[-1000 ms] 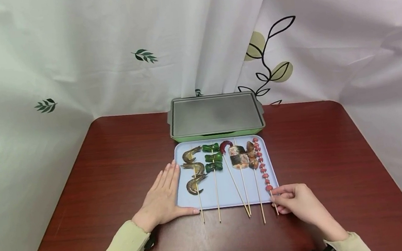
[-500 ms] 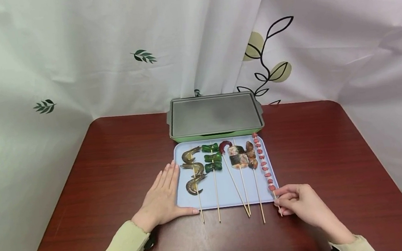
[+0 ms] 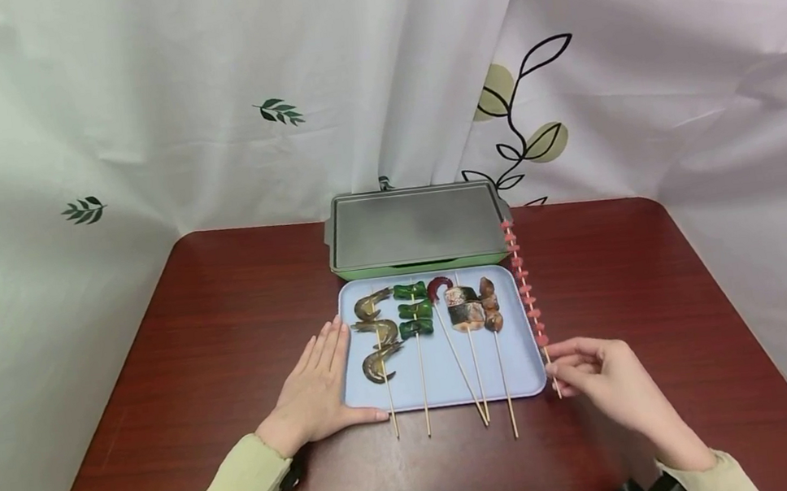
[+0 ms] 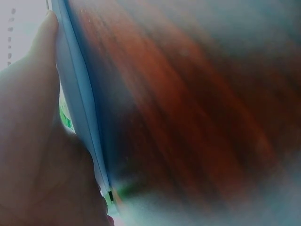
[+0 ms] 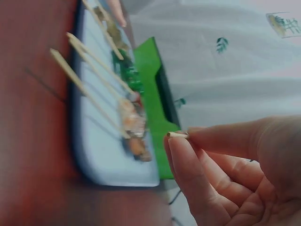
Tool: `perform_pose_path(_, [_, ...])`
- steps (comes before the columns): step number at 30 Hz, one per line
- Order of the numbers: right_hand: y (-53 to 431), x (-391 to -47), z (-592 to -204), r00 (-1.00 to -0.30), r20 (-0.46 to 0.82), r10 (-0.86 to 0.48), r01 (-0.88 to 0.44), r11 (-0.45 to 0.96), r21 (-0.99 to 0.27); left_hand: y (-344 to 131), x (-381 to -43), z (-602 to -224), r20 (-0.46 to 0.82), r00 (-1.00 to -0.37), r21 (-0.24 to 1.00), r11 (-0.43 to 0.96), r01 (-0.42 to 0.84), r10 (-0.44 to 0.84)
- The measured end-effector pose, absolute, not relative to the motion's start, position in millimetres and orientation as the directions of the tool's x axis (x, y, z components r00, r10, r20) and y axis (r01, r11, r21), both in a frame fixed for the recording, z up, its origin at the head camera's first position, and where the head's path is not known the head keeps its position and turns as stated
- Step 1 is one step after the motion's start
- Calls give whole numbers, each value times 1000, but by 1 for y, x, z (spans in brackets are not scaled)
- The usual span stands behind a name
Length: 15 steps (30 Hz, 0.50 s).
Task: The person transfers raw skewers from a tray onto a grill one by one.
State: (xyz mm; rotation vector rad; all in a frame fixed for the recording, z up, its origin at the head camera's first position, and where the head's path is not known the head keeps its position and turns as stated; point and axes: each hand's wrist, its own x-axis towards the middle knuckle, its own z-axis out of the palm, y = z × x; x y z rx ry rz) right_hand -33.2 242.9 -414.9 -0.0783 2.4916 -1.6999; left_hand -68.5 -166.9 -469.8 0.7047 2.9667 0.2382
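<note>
My right hand (image 3: pixel 599 376) pinches the lower stick of a skewer of small red pieces (image 3: pixel 526 291) between thumb and fingers, over the right edge of a pale blue tray (image 3: pixel 464 376). In the right wrist view only the stick's end (image 5: pixel 177 135) shows between the fingertips. My left hand (image 3: pixel 315 386) lies with straight fingers along the tray's left rim, its thumb at the front corner. On the tray lie a shrimp skewer (image 3: pixel 377 333), a green vegetable skewer (image 3: pixel 413 308), a dark red curled tentacle skewer (image 3: pixel 440 287), a fish-piece skewer (image 3: pixel 465 308) and a brown-piece skewer (image 3: pixel 490 305).
Directly behind the tray stands a green grill with a flat grey top plate (image 3: pixel 416 224). Several skewer sticks jut past the tray's front rim. The reddish-brown table (image 3: pixel 223 299) is enclosed by white curtains (image 3: pixel 198 97) with leaf prints at the back and sides.
My right hand has lifted the red-piece skewer off the tray and moved it right and farther back, its tip now overlapping the grill's right corner. The left hand has stayed in place.
</note>
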Motion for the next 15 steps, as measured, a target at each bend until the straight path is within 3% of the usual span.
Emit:
perform_pose_path(8, [242,-82,-389,-995,-8,-102,-39,449,-893,-168,-69,-475,-19,-891,176,879,444,454])
perform_pose_path(15, [238,-134,-383,-992,-51,-111,6,375,-927,-169,-69,-478,-10,-889,173,876,449,458])
